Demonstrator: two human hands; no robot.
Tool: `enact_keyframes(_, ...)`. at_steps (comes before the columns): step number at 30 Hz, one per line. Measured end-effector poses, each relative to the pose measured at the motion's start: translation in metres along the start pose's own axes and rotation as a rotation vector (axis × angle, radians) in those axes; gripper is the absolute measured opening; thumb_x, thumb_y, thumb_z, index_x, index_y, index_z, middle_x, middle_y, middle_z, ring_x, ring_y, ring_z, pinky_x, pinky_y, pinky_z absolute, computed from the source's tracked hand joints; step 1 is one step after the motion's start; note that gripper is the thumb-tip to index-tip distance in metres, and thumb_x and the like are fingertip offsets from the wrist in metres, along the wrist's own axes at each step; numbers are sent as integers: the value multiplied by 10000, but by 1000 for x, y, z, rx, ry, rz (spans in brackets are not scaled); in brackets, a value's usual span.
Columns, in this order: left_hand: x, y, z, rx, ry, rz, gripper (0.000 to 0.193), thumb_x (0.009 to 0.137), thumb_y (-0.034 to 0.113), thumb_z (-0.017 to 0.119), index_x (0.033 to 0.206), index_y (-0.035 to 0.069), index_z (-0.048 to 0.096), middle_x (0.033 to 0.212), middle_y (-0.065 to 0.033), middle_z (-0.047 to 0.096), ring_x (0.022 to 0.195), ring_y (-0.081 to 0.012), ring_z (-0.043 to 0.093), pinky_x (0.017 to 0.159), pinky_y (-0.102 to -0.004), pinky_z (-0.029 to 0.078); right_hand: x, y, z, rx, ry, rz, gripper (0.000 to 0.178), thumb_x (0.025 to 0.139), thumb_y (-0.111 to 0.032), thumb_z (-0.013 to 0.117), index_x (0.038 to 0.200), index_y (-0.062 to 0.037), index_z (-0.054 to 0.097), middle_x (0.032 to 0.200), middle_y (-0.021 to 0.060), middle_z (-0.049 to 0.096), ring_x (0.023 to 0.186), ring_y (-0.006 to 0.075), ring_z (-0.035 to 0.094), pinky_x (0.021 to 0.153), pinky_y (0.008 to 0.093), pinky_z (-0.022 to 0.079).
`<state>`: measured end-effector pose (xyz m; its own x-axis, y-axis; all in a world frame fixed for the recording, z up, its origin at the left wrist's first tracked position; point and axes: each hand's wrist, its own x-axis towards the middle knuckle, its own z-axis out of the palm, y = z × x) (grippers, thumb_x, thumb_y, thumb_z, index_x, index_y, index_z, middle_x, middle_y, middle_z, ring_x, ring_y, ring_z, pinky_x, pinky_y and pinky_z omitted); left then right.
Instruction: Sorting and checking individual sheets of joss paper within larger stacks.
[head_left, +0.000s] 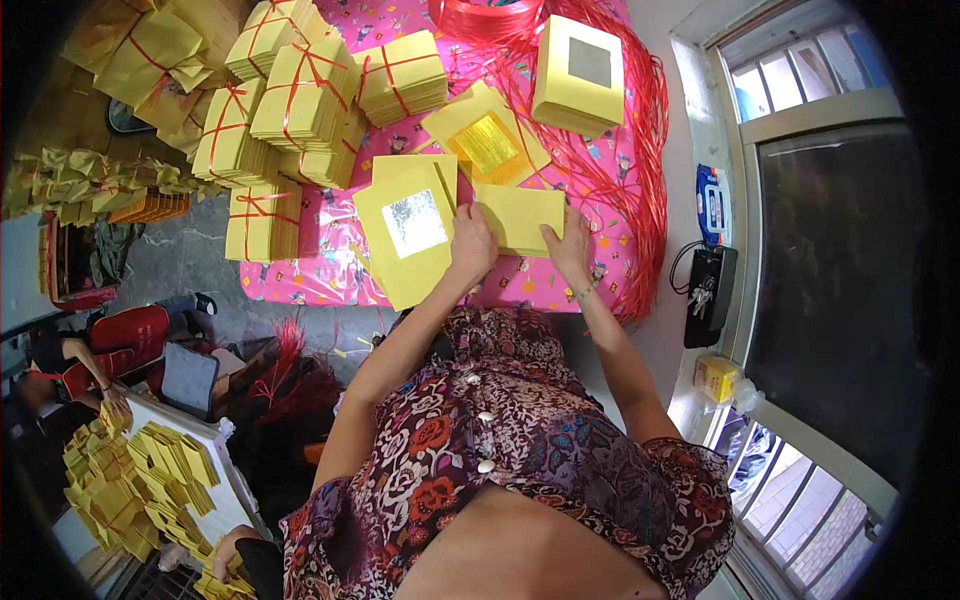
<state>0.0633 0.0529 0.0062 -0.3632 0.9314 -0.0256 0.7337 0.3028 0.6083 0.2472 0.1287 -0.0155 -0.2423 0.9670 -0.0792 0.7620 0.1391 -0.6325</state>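
Head view: the left hand (472,243) and right hand (570,243) both press fingers-down on a small yellow stack (520,218), one at each side edge, on the pink cloth (300,280). Just left of it lies a larger yellow sheet pile with a silver square (413,223); red string (640,150) trails to the right, and tied bundles (300,95) stand further back.
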Motion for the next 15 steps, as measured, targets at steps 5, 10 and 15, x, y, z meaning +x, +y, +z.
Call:
enact_keyframes(5,0,-10,46,-192,-203,-304,846,738,44,620,1383,-133,101,1294,-393,339,1156,-486,458,967,-448,433,-1,48,28,80,20,125,557,814,-330,705,1195,19,499,1022,158,630,958,271,600,822,371,473)
enact_keyframes(10,11,-2,34,-439,-373,-573,1009,747,157,672,1403,-100,-49,1319,-402,341,1176,-467,473,976,-419,434,-2,47,25,562,-239,341,443,862,-388,658,1038,19,647,917,59,664,849,111,595,731,278,466)
enact_keyframes(15,19,-9,38,-444,-343,-540,846,737,161,677,1322,-116,131,1113,-312,564,1056,-406,583,880,-404,491,0,44,12,631,-283,352,436,861,-382,663,1044,13,646,921,35,656,816,102,581,718,263,450)
